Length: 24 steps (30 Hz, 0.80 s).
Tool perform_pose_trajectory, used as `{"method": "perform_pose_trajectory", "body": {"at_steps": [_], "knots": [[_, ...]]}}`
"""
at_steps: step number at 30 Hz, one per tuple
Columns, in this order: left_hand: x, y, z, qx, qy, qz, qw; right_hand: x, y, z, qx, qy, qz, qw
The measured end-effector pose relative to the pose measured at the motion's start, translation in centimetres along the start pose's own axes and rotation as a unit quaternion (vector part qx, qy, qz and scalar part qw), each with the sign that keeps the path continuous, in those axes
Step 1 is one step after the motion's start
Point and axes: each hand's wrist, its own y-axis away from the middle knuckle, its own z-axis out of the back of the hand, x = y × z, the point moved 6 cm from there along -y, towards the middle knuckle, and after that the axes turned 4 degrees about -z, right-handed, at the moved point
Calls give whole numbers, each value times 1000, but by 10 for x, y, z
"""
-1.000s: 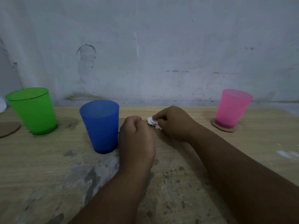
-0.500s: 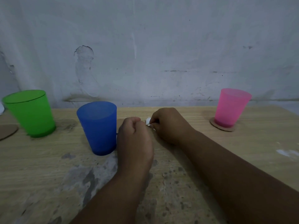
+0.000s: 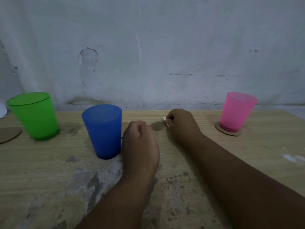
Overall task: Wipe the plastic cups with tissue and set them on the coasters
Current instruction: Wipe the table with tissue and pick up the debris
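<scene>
Worn wooden table [image 3: 49, 171], grey wall [image 3: 165, 38]. Right hand [image 3: 181, 128] pinches tissue [image 3: 164, 119], fingers curled tight. Left hand [image 3: 140, 144] fisted, nothing visible inside, beside blue cup [image 3: 103, 131]. Pink cup [image 3: 236, 111] on coaster [image 3: 237, 133]. Hands, earlier touching, now apart.

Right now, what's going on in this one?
A person works at a wooden table. The right hand pinches a small wad of white tissue; the left hand is a fist beside the blue cup. The pink cup already stands on a coaster. The green cup and blue cup stand on bare wood, a spare coaster at far left.
</scene>
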Motion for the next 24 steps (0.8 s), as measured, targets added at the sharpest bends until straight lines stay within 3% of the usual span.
{"method": "perform_pose_trajectory", "body": {"at_steps": [5,9,14,16,19,21,24], "knots": [[-1,-1,-2,5,-15,-9,1000,25,-1,-17,44,69,62,995],[-1,-1,-1,4,-13,-10,1000,29,3,-17,63,1,105,993],[-1,0,-1,5,-7,-7,1000,3,-5,17,-81,-91,47,991],[-1,0,-1,6,-5,-7,1000,-5,-7,19,-84,-91,34,992],[-1,0,-1,6,-7,-7,1000,0,-7,6,-21,-37,68,997],[-2,0,0,1,-5,-7,1000,12,-8,-8,61,66,107,990],[-1,-1,1,0,-8,-2,1000,17,-9,-10,142,172,75,972]]}}
